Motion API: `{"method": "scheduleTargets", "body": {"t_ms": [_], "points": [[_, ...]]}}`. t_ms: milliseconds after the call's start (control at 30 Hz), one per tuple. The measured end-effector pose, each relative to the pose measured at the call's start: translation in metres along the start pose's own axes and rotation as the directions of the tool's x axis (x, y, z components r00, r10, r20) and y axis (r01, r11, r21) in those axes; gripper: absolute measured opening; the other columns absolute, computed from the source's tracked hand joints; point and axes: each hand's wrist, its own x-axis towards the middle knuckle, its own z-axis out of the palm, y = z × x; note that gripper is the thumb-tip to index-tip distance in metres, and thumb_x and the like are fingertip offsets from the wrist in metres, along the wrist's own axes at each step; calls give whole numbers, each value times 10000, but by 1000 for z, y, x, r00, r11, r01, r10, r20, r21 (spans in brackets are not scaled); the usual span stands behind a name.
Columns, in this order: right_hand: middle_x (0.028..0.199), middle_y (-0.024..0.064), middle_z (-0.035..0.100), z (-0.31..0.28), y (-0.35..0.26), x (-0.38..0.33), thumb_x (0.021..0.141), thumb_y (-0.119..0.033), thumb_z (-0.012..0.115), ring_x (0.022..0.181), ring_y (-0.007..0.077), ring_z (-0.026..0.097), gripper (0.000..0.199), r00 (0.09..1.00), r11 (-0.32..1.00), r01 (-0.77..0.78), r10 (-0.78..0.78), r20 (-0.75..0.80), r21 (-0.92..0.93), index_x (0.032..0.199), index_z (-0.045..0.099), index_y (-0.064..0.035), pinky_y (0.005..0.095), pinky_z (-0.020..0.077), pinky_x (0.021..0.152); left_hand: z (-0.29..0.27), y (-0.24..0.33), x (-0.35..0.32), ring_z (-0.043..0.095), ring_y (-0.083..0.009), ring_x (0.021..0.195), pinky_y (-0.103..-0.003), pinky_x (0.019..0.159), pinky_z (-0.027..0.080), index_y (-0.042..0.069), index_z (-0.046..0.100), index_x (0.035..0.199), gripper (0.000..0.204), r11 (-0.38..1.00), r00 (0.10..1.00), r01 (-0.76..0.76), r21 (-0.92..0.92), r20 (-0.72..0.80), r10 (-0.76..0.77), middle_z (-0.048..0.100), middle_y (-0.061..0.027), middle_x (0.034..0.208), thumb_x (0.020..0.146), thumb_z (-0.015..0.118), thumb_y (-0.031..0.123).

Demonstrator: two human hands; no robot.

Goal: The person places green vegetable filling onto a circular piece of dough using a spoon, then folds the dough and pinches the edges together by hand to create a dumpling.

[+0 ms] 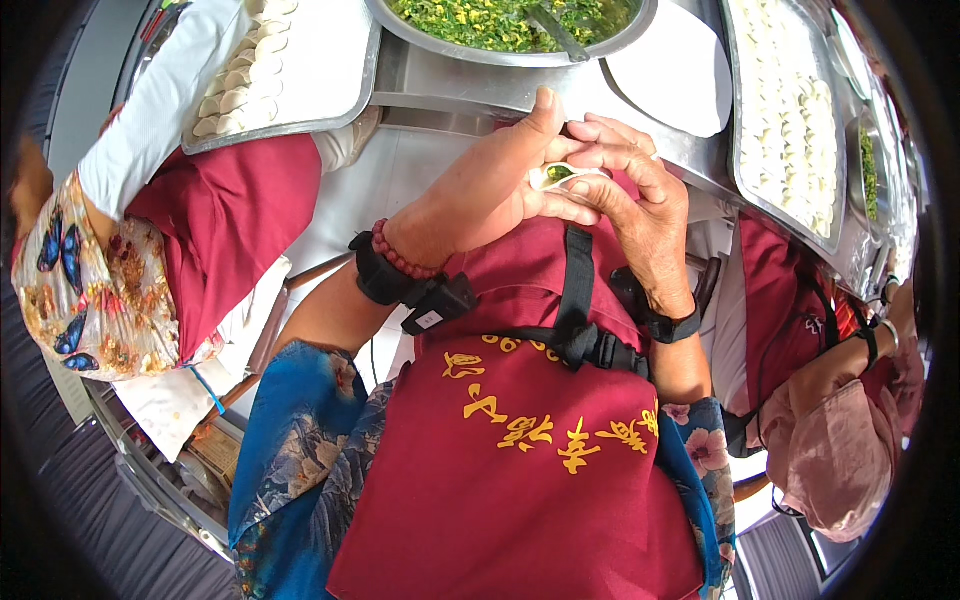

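In front of my chest, a dumpling (556, 176) is partly folded, its pale wrapper cupped round green filling that shows through the opening. It lies on the fingers of my left hand (485, 185), whose palm is turned up with the thumb raised. Thumb and fingers of my right hand (645, 195) pinch the wrapper's right edge. Just beyond my hands stands a large metal bowl (455, 52) of chopped green and yellow filling (470, 22). A flat metal utensil (558, 34) leans in the filling.
To the left, a tray (335, 95) carries rows of folded dumplings (243, 85). Another tray (738, 165) full of dumplings lies right, past a white rounded sheet or board (672, 75). People in dark red aprons sit on both sides, a sleeved arm (170, 110) reaching in at left.
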Motion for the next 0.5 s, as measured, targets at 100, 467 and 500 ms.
{"method": "scheduleTargets", "body": {"t_ms": [100,467,500], "points": [[1164,139,680,4,4,-3,796,22,711,1226,266,528,212,998,989,18,-9,-59,149,1001,712,-32,383,418,1035,2,-3,0,511,-315,1244,-509,1063,420,-85,378,1367,758,980,995,20,-199,-91,-39,474,-225,1363,1019,250,576],[1157,145,671,4,6,0,814,9,713,1155,234,579,160,987,982,115,-129,-91,-152,967,673,-23,333,512,919,-5,-27,12,575,-200,1069,-475,1044,435,-46,436,1295,426,870,997,-59,-490,9,73,554,-149,1247,1039,443,294],[1165,142,667,4,6,1,810,9,718,1141,228,589,176,985,974,133,-151,-88,-185,977,671,-23,319,520,901,-5,-27,11,579,-199,1064,-469,1039,440,-46,446,1288,411,899,997,-65,-433,13,78,559,-145,1239,1036,450,280]]}}
